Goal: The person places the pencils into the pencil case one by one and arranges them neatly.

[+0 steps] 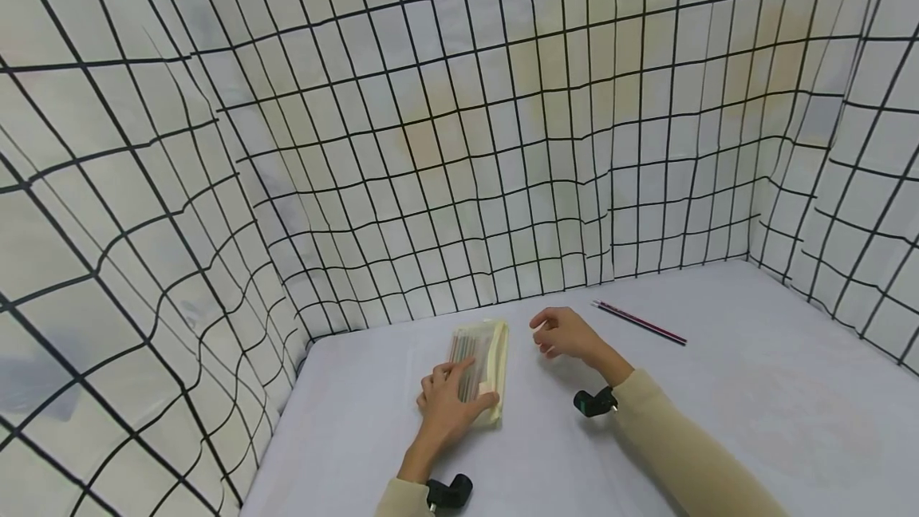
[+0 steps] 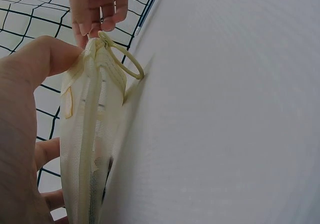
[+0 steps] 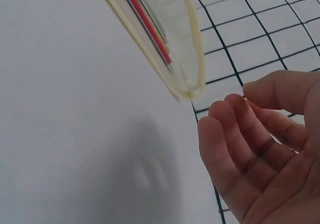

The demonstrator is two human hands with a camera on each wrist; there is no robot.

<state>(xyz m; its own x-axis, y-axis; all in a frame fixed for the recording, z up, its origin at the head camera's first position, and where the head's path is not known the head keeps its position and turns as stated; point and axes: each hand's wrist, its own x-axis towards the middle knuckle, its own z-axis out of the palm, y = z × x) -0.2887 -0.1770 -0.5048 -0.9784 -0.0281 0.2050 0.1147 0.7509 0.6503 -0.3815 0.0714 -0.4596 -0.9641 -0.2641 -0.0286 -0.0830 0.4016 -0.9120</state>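
Observation:
A see-through mesh pencil pouch (image 1: pixel 497 349) with pale yellow edging lies on the white table, several pencils (image 1: pixel 467 345) showing inside it. Over its near half lies my left hand (image 1: pixel 447 405), fingers toward the left edge and thumb by the right edge, gripping it across. The left wrist view shows that thumb (image 2: pixel 52 58) at the zipped side, near a yellow loop (image 2: pixel 131 66). To the right of the pouch, my right hand (image 1: pixel 567 335) hovers with loosely curled fingers and holds nothing. In the right wrist view, a red pencil (image 3: pixel 145 18) shows through the pouch.
Two dark and red pencils (image 1: pixel 640 321) lie side by side on the table, right of my right hand. White sheets with a black grid (image 1: pixel 459 142) wall off the back and both sides. A black wrist camera (image 1: pixel 593 403) sits at the right cuff.

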